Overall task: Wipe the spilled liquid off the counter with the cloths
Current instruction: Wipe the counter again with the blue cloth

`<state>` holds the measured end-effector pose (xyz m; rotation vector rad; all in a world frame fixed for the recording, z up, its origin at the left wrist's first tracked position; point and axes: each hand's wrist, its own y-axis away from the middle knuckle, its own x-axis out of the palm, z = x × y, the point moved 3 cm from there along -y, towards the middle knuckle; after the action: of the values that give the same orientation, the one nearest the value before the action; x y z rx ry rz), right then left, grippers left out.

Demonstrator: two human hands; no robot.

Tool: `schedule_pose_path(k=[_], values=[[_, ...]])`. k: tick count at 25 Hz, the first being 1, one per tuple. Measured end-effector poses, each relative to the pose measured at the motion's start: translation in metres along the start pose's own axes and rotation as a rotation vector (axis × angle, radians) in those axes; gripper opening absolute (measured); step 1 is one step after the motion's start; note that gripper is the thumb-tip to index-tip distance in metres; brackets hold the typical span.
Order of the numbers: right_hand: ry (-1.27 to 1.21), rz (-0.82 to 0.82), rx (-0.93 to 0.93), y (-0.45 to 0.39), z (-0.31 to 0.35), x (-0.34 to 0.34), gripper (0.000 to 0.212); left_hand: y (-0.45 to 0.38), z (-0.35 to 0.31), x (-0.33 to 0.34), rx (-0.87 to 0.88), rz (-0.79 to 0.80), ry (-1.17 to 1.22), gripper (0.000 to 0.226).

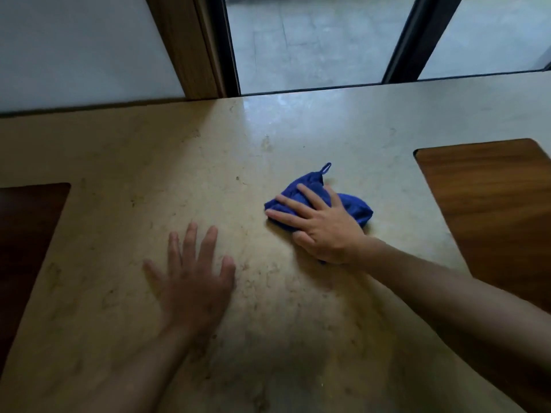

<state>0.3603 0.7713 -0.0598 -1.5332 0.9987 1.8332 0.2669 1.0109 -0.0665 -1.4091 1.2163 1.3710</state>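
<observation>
The counter (268,138) is a pale, mottled stone surface that fills most of the head view. A faint sheen shows on its far centre part, near the window; whether this is liquid or reflected light cannot be told.

One blue cloth (354,208) lies bunched on the counter, right of centre. A small hanging loop (326,167) projects from its far corner and rests on the stone.

The right hand (320,226) lies palm-down on the cloth. Its fingers are extended and slightly spread across the fabric, and the fingertips reach the cloth's left edge. The thumb lies along the near side of the hand. The hand presses flat and does not pinch the fabric.

The left hand (193,281) is over bare counter, near and to the left of the cloth and apart from it. Its fingers are straight and spread, and it holds nothing. The hand is blurred, so contact with the stone cannot be told.

A dark wooden panel (26,234) sits at the left edge and a lighter wooden panel (489,210) at the right edge. A window (313,40) with dark frames stands behind the far edge.
</observation>
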Motion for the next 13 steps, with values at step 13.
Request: schedule_pose_path(k=[13], values=[[-0.047,-0.010,0.466,0.310,0.210,0.079,0.065,0.056,0.095,-0.021,0.270,-0.009,0.196,0.080]])
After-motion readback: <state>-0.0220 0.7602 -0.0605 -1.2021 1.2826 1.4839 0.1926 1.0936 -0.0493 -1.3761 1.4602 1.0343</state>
